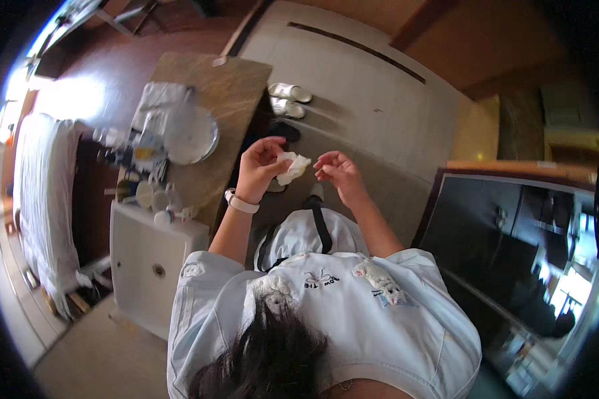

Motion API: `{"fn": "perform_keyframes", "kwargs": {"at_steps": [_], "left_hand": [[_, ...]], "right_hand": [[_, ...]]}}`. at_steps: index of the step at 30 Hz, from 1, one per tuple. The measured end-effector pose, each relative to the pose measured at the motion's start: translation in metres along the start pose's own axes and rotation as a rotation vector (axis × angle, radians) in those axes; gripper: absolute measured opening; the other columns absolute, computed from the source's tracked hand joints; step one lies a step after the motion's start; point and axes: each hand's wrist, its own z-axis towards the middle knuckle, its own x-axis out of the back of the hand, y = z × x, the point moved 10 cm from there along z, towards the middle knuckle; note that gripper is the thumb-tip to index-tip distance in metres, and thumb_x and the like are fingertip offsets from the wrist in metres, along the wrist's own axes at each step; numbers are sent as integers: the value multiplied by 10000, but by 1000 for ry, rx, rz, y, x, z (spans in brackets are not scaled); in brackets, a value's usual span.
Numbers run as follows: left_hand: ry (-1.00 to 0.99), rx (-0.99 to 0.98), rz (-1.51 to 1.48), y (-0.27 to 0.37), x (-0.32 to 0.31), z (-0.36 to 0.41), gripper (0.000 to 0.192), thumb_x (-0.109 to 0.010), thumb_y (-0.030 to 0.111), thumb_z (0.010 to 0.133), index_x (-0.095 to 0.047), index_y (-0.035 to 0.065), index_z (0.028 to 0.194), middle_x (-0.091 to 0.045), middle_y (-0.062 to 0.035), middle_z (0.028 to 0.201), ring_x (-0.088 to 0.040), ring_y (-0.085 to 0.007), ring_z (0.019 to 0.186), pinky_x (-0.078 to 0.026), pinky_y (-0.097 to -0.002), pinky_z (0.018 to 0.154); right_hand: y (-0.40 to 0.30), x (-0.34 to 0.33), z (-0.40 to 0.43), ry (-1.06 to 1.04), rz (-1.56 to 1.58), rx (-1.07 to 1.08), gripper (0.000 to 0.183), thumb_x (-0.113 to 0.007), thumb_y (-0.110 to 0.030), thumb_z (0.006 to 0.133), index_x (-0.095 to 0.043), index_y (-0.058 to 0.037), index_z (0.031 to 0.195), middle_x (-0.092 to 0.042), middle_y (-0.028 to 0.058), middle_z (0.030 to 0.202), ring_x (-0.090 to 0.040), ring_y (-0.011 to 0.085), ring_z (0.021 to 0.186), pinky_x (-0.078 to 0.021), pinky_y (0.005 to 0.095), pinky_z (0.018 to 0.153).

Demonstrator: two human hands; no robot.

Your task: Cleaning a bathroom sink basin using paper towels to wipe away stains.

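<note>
In front of my body, my left hand (261, 172) pinches a crumpled white tissue (293, 168) between thumb and fingers. A pale band (242, 202) circles that wrist. Just to the right of the tissue is my right hand (343, 178), its fingers loosely bent and apart, with nothing visible in them. A small gap separates its fingertips from the tissue.
At left, a white sink (147, 294) adjoins a brown stone countertop (234, 80) bearing a round white basin (189, 134) and several cups (159, 199). White shoes (289, 99) rest on the tiled floor (379, 119). A dark reflective panel (484, 224) stands at right.
</note>
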Motion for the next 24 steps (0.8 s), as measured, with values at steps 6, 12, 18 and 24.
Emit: {"fn": "perform_keyframes", "kwargs": {"at_steps": [6, 12, 18, 24], "left_hand": [[662, -319, 621, 66, 145, -116, 123, -648, -29, 655, -621, -23, 775, -469, -134, 1208, -567, -110, 778, -448, -215, 664], [1333, -316, 1311, 94, 288, -325, 85, -601, 10, 672, -592, 44, 750, -633, -100, 848, -604, -239, 783, -469, -333, 707], [928, -102, 1801, 23, 399, -363, 36, -559, 72, 684, -584, 80, 709, -600, -78, 820, -578, -254, 734, -467, -352, 640], [995, 23, 1687, 8, 489, -349, 80, -529, 95, 748, -573, 70, 810, -569, -90, 872, -560, -285, 777, -472, -372, 662]], "right_hand": [[57, -29, 26, 2, -72, -268, 227, -423, -7, 736, -524, -37, 938, -585, 80, 856, -572, 142, 719, -489, 261, 667], [151, -59, 10, 45, -205, -514, 217, -435, 13, 711, -525, -35, 903, -587, 83, 828, -575, 156, 709, -483, 278, 660], [233, -101, -34, 83, -264, -660, 193, -439, -3, 719, -517, -31, 894, -586, 89, 825, -570, 170, 709, -480, 293, 664], [272, -126, -86, 125, -232, -750, 190, -447, -14, 734, -512, -11, 913, -586, 116, 839, -569, 188, 720, -479, 312, 673]]}}
